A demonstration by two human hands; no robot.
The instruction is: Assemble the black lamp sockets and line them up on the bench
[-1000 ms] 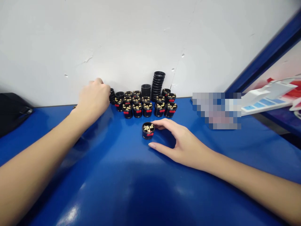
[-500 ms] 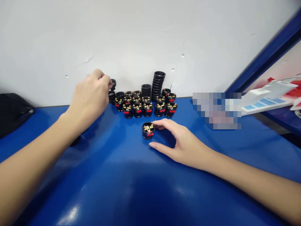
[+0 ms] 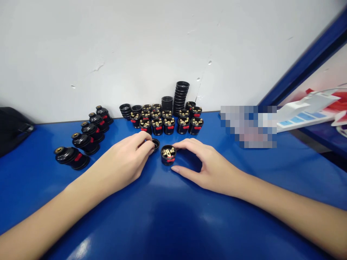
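My left hand (image 3: 134, 153) pinches a black plastic ring (image 3: 155, 145), its fingers partly covering it, just left of a round black lamp socket (image 3: 168, 155). That socket stands upright on the blue table, brass contacts facing up and a red switch on its side. Around its right side curve the thumb and fingers of my right hand (image 3: 206, 162), lightly gripping it at the fingertips. Behind both hands stand rows of similar lamp sockets (image 3: 169, 125). A tall stack of black rings (image 3: 181, 97) and a shorter stack (image 3: 167, 104) rise behind them.
Along the left runs a slanted row of capped black lamp sockets (image 3: 84, 143) with brass tops. More rings (image 3: 125, 110) stand by the white wall (image 3: 135, 47). A black bag (image 3: 15, 131) lies far left; a white power strip (image 3: 306, 117) and a blurred patch are at right.
My left hand has come from the ring stack at the back left down to the centre, bringing a ring. The socket at my right hand has shifted slightly nearer me; that hand has barely moved.
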